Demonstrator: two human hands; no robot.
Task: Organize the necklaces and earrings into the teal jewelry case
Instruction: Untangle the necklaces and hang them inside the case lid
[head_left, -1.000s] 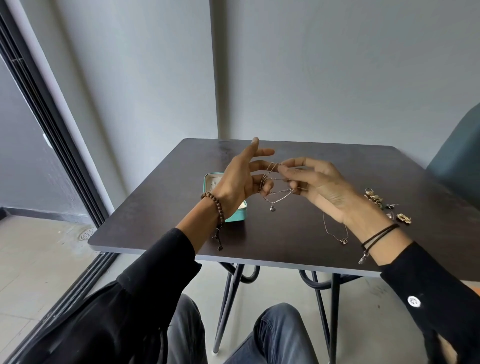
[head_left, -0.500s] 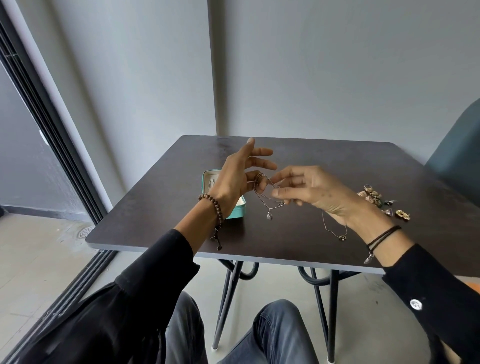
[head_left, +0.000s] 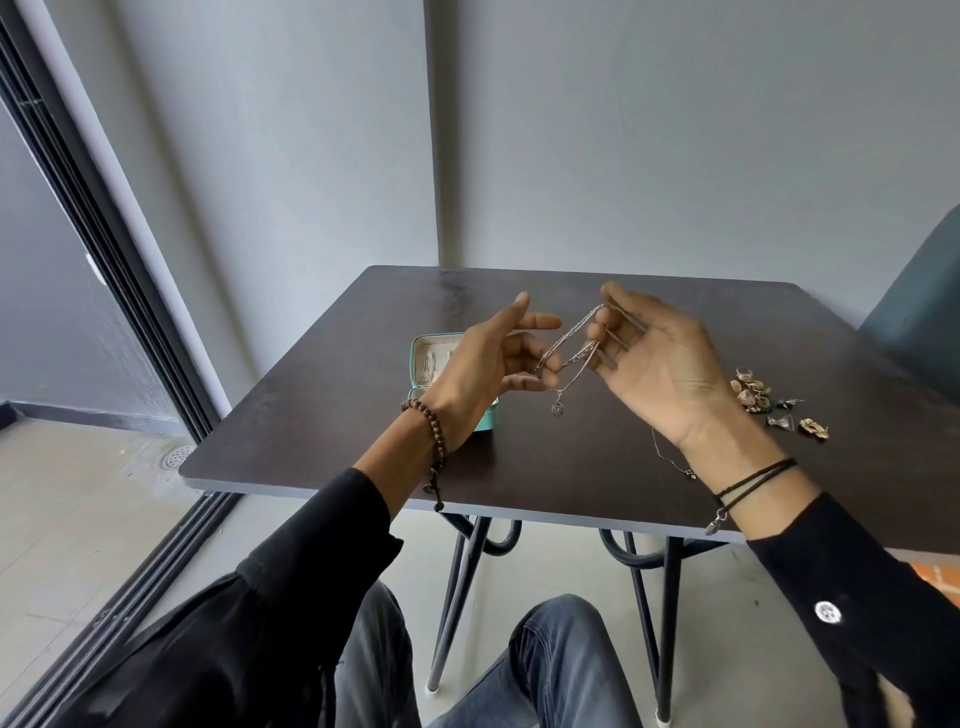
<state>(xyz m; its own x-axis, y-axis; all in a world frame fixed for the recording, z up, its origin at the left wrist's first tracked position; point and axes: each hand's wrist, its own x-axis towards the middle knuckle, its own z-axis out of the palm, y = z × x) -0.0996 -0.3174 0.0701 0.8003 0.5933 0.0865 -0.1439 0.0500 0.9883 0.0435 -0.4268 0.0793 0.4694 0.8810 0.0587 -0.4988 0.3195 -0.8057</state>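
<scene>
A thin silver necklace with a small pendant is strung in loops between my two hands above the table. My left hand has the chain looped round its curled lower fingers, with the upper fingers straight. My right hand, palm turned toward me, pinches the other end between thumb and fingers. The open teal jewelry case lies on the table behind my left hand, partly hidden by it. A second thin necklace lies on the table under my right wrist. Several earrings lie in a heap to the right.
The dark square table stands against a grey wall, on thin black legs. A teal chair back rises at the right edge. A sliding door track runs along the floor on the left. My knees are below the table's front edge.
My right hand has risen and turned palm toward me, drawing the chain up and to the right. The loops now stretch out between the hands. My left hand has stayed near the case.
</scene>
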